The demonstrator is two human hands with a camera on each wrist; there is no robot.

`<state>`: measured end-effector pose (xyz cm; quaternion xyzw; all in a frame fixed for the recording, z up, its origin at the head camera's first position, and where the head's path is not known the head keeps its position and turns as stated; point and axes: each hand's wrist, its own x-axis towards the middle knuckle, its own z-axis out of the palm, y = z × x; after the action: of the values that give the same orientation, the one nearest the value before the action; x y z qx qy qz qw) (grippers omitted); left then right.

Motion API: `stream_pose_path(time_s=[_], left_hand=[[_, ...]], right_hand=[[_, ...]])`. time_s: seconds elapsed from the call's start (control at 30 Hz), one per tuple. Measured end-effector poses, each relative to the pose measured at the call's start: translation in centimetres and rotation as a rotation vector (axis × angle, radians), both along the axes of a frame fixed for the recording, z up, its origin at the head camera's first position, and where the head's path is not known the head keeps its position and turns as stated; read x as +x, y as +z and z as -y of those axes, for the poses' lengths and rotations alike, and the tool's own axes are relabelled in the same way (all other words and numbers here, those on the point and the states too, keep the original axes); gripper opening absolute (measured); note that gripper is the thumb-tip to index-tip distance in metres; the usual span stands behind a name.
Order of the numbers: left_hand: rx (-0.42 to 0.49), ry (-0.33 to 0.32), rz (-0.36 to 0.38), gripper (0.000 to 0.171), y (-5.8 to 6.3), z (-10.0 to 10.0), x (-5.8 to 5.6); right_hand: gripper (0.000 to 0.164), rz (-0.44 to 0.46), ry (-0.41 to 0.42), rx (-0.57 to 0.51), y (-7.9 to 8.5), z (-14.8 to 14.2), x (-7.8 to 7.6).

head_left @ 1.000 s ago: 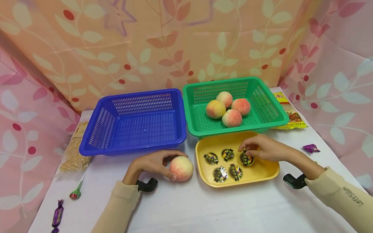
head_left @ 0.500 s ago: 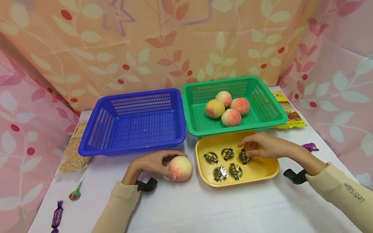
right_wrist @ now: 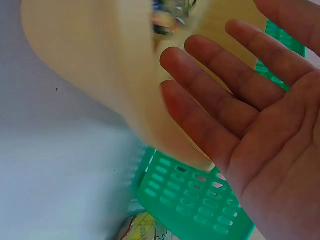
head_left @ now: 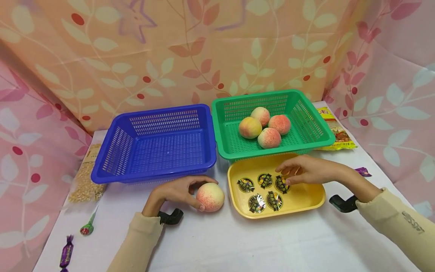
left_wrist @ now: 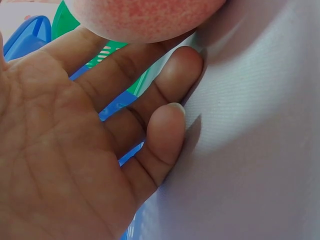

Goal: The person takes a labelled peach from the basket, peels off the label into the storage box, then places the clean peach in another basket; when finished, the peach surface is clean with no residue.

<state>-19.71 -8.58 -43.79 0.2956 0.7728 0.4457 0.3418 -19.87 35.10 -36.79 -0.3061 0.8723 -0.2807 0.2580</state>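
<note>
In the head view my left hand [head_left: 180, 192] holds a pink-and-cream peach [head_left: 210, 197] on the white table, thumb in front and fingers behind. The left wrist view shows the peach [left_wrist: 150, 20] near the thumb and first fingers; the other fingers curl loosely below. My right hand [head_left: 309, 170] hovers over a yellow tray [head_left: 302, 198], its fingertips beside the rightmost of several round black-and-gold stickers [head_left: 282, 184]. Seen from the right wrist, that hand [right_wrist: 265, 115] has loosely spread fingers and nothing between them.
Behind stand a blue basket [head_left: 163, 151] and a green basket [head_left: 302, 141] holding several peaches [head_left: 269, 138]. A grain bag [head_left: 86, 181], a lollipop [head_left: 87, 227] and a purple candy [head_left: 66, 253] lie at left. A yellow food packet [head_left: 336, 132] and another purple candy [head_left: 363, 172] are at right.
The rightmost sticker has slid slightly left and turned in the tray, with my right fingertips beside it. My left hand and the peach stay in place.
</note>
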Motion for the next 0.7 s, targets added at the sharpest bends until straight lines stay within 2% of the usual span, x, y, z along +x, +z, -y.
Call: stream_pose_path(time_s=[0.23, 0.47, 0.6, 0.7], left_hand=[[0.012, 0.001, 0.002, 0.069, 0.1, 0.0, -0.1], [0.016, -0.001, -0.029, 0.069, 0.2, 0.2, -0.1], [0.037, -0.026, -0.064, 0.069, 1.3, 0.3, 0.4], [0.041, -0.052, -0.105, 0.069, 2.8, 0.4, 0.9]], right_hand=[[0.044, -0.045, -0.020, -0.008, 0.2, -0.4, 0.3], [0.035, -0.085, -0.058, -0.113, 1.0, -0.9, 0.3], [0.031, -0.090, -0.142, -0.151, 1.7, -1.7, 0.3], [0.029, -0.124, -0.226, -0.204, 2.5, -2.7, 0.3]])
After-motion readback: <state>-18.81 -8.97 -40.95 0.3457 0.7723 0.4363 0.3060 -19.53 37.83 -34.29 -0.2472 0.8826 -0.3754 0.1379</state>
